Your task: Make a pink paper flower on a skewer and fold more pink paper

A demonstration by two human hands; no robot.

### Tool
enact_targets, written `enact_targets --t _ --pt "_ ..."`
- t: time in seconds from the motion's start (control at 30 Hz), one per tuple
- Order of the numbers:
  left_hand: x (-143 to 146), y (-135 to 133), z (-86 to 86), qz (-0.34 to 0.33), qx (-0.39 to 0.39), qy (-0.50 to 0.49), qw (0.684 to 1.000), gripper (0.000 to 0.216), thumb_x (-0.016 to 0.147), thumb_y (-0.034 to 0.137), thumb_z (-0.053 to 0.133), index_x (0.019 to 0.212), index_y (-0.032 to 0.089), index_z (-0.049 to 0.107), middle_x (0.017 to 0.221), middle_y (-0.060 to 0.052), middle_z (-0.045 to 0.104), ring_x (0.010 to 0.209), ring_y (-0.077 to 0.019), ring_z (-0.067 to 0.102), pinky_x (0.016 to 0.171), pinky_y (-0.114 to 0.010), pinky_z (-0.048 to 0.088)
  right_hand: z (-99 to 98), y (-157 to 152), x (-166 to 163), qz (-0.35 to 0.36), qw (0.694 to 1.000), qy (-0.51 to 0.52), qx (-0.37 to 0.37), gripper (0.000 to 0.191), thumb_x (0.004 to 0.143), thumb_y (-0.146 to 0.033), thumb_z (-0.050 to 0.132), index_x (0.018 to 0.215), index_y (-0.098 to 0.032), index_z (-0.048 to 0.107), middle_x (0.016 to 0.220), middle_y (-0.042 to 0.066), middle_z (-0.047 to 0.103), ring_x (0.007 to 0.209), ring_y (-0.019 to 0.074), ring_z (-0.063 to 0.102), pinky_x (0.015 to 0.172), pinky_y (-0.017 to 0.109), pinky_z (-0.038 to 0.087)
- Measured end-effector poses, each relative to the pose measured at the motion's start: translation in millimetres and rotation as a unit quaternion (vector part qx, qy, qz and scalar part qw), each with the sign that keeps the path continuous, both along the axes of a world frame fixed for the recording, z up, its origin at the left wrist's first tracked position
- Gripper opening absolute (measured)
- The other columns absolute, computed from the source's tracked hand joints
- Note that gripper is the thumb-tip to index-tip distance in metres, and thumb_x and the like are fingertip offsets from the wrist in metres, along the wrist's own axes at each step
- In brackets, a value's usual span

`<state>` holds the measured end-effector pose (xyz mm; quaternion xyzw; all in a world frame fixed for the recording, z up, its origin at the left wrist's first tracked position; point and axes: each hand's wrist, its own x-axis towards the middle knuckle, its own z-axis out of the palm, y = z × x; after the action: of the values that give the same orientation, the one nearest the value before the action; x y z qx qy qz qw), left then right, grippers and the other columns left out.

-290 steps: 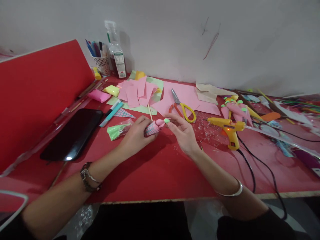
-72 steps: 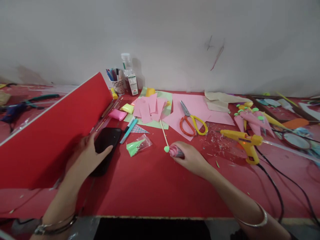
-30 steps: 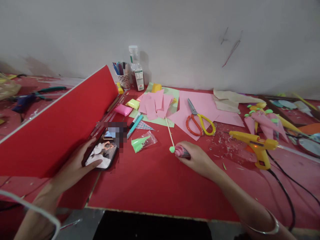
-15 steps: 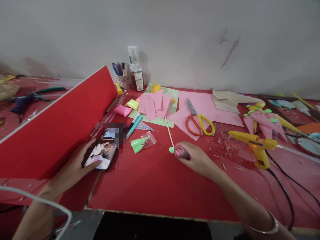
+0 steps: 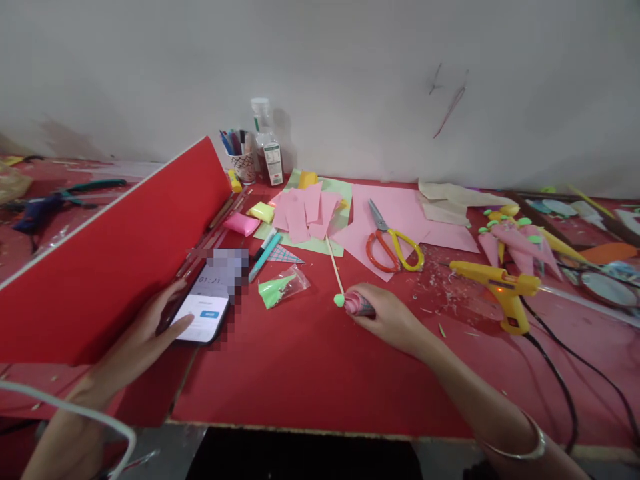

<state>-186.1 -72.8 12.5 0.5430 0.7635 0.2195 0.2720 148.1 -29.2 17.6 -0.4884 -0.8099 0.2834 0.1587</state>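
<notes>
My left hand (image 5: 159, 328) grips a smartphone (image 5: 201, 325) by its left side, the thumb over its lit screen. Part of the phone is blurred out. In my right hand (image 5: 393, 319), fingers curl round a rolled pink paper piece (image 5: 356, 304) with a gridded pattern on its side. Just left of the roll's end lies a small light-green ball (image 5: 339, 301), at the near tip of a thin wooden stick (image 5: 335, 265). A clear bag with green clay (image 5: 274, 291) rests between my hands. Scissors (image 5: 384, 233) with red and yellow handles lie beyond my right hand.
A red board (image 5: 130, 260) leans at the left. On the right are a yellow glue gun (image 5: 500, 280) with a black cord and several pink paper cones (image 5: 520, 243). Pink paper strips (image 5: 299, 217), markers (image 5: 265, 253), a pen cup (image 5: 243, 167) and a bottle (image 5: 270, 157) stand or lie farther back.
The phone screen has switched from a colourful picture to a pale screen with a clock and a panel. My view has shifted slightly; both hands keep their holds.
</notes>
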Motion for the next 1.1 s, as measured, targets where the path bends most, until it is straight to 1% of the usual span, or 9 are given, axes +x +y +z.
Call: enact_targets --t 0.13,0.3,0.4,0.5,0.6,0.67,0.8,0.97,1.1 --pt "4 2 3.6 0.021 0.005 -0.024 0.999 0.074 0.064 0.051 0.038 0.125 0.009 0.029 0.132 -0.016 0.036 0.122 -0.0266 0.035 0.101 -0.041 0.028 -0.3 0 0 0.004 1.0 0.003 0.005 0.005 0.075 -0.022 0.047 0.078 -0.018 0.049 0.075 0.002 0.057 0.065 0.0127 0.049 0.059 0.024 0.036" --pt "5 7 -6.5 0.013 0.043 0.016 0.999 0.069 0.066 0.047 0.045 0.125 0.013 0.031 0.128 -0.016 0.041 0.119 -0.0282 0.038 0.098 -0.043 0.032 0.0 -1 0 0.005 1.0 0.003 0.005 0.004 0.074 -0.021 0.047 0.077 -0.019 0.049 0.075 0.001 0.057 0.064 0.0121 0.049 0.059 0.023 0.035" --pt "6 10 -10.2 0.016 0.056 0.04 0.997 0.068 0.066 0.044 0.048 0.124 0.012 0.032 0.125 -0.017 0.044 0.116 -0.0302 0.041 0.096 -0.045 0.034 -0.2 -1 0 0.007 1.0 0.002 0.007 0.004 0.074 -0.019 0.047 0.077 -0.018 0.049 0.074 0.002 0.057 0.064 0.0123 0.049 0.059 0.023 0.035" --pt "7 10 -9.6 0.021 0.044 0.032 0.998 0.07 0.067 0.045 0.046 0.125 0.01 0.03 0.124 -0.017 0.045 0.116 -0.0299 0.041 0.094 -0.044 0.036 -0.5 -1 0 0.008 1.0 -0.002 0.008 0.004 0.073 -0.018 0.047 0.077 -0.018 0.049 0.074 0.002 0.056 0.065 0.0126 0.049 0.059 0.024 0.035" --pt "7 10 -9.0 0.019 0.049 0.035 0.998 0.065 0.067 0.045 0.044 0.122 0.011 0.034 0.123 -0.016 0.047 0.116 -0.0299 0.042 0.092 -0.043 0.038 -0.4 -1 0 0.006 1.0 -0.006 0.003 0.005 0.073 -0.018 0.047 0.077 -0.018 0.048 0.074 0.002 0.056 0.065 0.0128 0.049 0.059 0.024 0.035" --pt "6 11 -8.8 0.015 0.054 0.053 0.997 0.062 0.067 0.046 0.044 0.119 0.012 0.037 0.123 -0.016 0.047 0.116 -0.0301 0.041 0.094 -0.044 0.036 0.0 -1 0 0.006 1.0 -0.008 0.003 0.004 0.073 -0.018 0.046 0.077 -0.019 0.048 0.074 0.002 0.056 0.065 0.0128 0.049 0.059 0.024 0.035" --pt "6 13 -3.8 0.001 0.061 0.086 0.994 0.061 0.071 0.045 0.037 0.121 0.009 0.037 0.125 -0.017 0.045 0.116 -0.0281 0.041 0.097 -0.041 0.032 0.7 -1 -1 0.007 1.0 -0.01 0.0 0.003 0.073 -0.018 0.046 0.076 -0.019 0.047 0.075 0.002 0.056 0.065 0.0129 0.048 0.059 0.024 0.035" --pt "8 21 8.1 -0.015 0.052 0.11 0.992 0.049 0.074 0.031 0.029 0.114 0.008 0.044 0.118 -0.015 0.052 0.109 -0.0249 0.049 0.094 -0.038 0.037 0.0 -1 -1 0.006 1.0 -0.008 0.004 0.003 0.075 -0.022 0.046 0.076 -0.018 0.047 0.074 0.002 0.056 0.065 0.0126 0.048 0.059 0.024 0.034" --pt "3 28 7.8 -0.043 0.046 0.148 0.987 0.045 0.077 0.024 0.024 0.113 0.011 0.047 0.117 -0.013 0.054 0.106 -0.0227 0.051 0.091 -0.036 0.039 -0.7 -1 -1 0.005 1.0 -0.013 0.006 0.003 0.074 -0.02 0.047 0.076 -0.018 0.047 0.074 0.002 0.056 0.065 0.0125 0.048 0.059 0.023 0.034"
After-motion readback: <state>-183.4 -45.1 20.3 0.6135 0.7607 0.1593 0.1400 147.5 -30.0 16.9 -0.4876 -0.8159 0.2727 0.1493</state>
